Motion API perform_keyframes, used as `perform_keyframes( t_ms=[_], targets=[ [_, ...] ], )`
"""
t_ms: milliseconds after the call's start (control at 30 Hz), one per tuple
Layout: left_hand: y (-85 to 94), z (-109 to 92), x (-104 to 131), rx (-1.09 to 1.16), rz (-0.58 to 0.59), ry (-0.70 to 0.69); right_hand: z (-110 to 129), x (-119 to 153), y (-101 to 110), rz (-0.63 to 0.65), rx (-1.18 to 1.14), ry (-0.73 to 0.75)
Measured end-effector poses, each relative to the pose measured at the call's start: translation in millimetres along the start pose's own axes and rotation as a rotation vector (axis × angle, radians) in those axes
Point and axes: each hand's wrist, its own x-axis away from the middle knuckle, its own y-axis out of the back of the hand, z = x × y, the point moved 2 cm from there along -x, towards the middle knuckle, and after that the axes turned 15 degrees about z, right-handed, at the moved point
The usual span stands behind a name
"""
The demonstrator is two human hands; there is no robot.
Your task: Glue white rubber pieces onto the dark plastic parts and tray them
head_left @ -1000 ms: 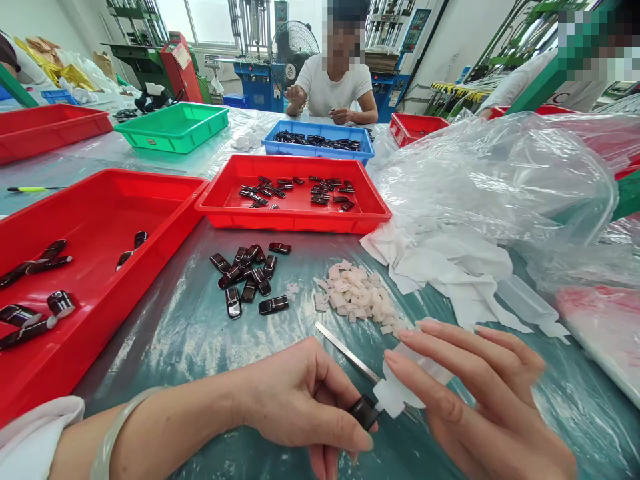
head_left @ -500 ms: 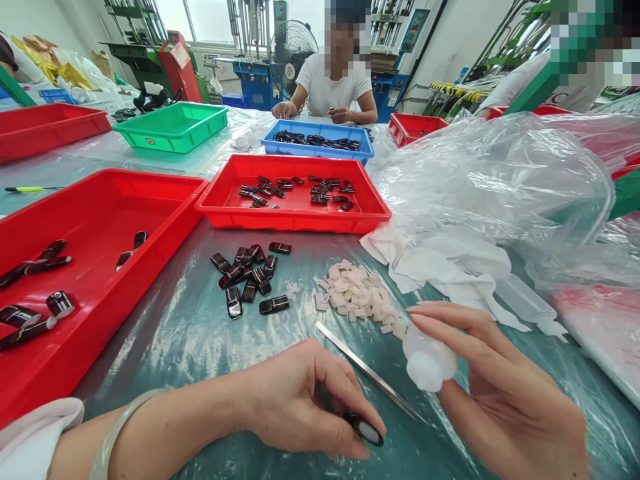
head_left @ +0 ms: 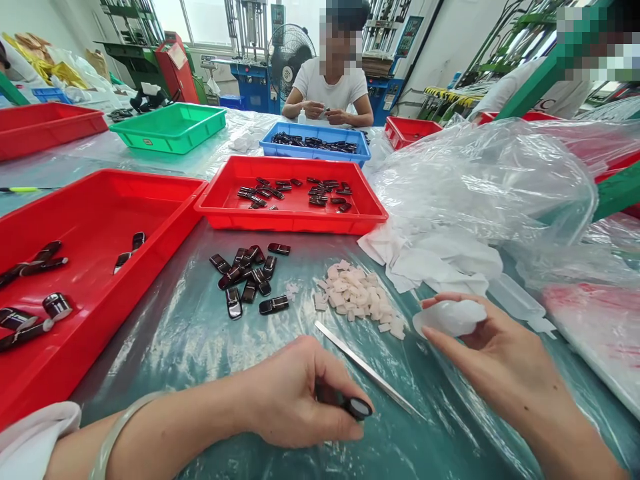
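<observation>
Between the thumb and fingers of my left hand (head_left: 305, 400) is a small dark glossy part (head_left: 357, 407), its rounded pale-grey end pointing right. My right hand (head_left: 505, 360) is closed round a small translucent white squeeze bottle (head_left: 450, 318), which lies tilted nearly sideways. Metal tweezers (head_left: 367, 368) rest on the table between my hands. Beyond them is a heap of small whitish flat pieces (head_left: 355, 291). To its left lies a loose pile of dark glossy parts (head_left: 246, 273), like the one I hold.
A red tray (head_left: 295, 222) with dark parts stands ahead, another red tray (head_left: 115, 307) at left. Behind are a blue tray (head_left: 315, 155) and a green tray (head_left: 170, 127). White tissues (head_left: 445, 260) and clear plastic film (head_left: 490, 180) cover the right. A person (head_left: 330, 93) sits opposite.
My right hand has moved right and turned the bottle from facing me to nearly sideways. My left hand has shifted the dark part slightly up and left. The person opposite has brought both hands together.
</observation>
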Motion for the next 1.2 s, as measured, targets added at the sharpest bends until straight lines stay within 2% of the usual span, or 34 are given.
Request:
perform_keyframes(
  t_ms=[133,233,333,400,433,467,533,600,633,767,933,1100,1200],
  targets=[
    [1.8,-2.9,0.3,-0.186,-0.053,-0.039,-7.4,-8.1,-0.5,0.024,-0.056,0.050],
    [2.7,-3.7,-0.4,-0.240,-0.076,-0.090,-7.0,-7.7,0.2,-0.058,-0.033,0.081],
    [3.6,-3.2,-0.7,-0.259,-0.109,-0.115,7.2,3.3,1.9,-0.280,0.023,0.140],
    [4.0,-2.8,-0.8,-0.267,-0.122,-0.111,23.2,15.6,1.2,-0.479,0.172,0.249],
    [4.1,-2.6,-1.0,-0.270,-0.122,-0.106,31.6,21.2,-1.1,-0.538,0.281,0.342],
    [4.1,-2.4,-1.2,-0.272,-0.121,-0.101,38.3,24.7,-5.4,-0.498,0.372,0.431],
    [4.1,-2.2,-1.8,-0.279,-0.121,-0.093,44.8,26.1,-16.3,-0.291,0.456,0.573],
    [4.0,-1.8,-2.4,-0.290,-0.129,-0.086,42.8,22.5,-26.5,-0.099,0.492,0.630],
    [3.8,-1.5,-2.6,-0.296,-0.131,-0.086,40.2,20.2,-30.3,-0.058,0.518,0.635],
    [2.2,-0.2,-3.1,-0.319,-0.120,-0.085,30.8,14.7,-39.0,-0.011,0.638,0.593],
    [1.5,0.3,-3.2,-0.315,-0.109,-0.088,32.3,16.3,-43.8,0.039,0.701,0.554],
    [1.9,1.1,-3.8,-0.310,-0.100,-0.079,35.1,16.4,-42.7,0.045,0.623,0.578],
    [2.0,2.9,-4.4,-0.314,-0.102,-0.095,40.8,21.2,-36.0,0.048,0.458,0.606]
  ],
)
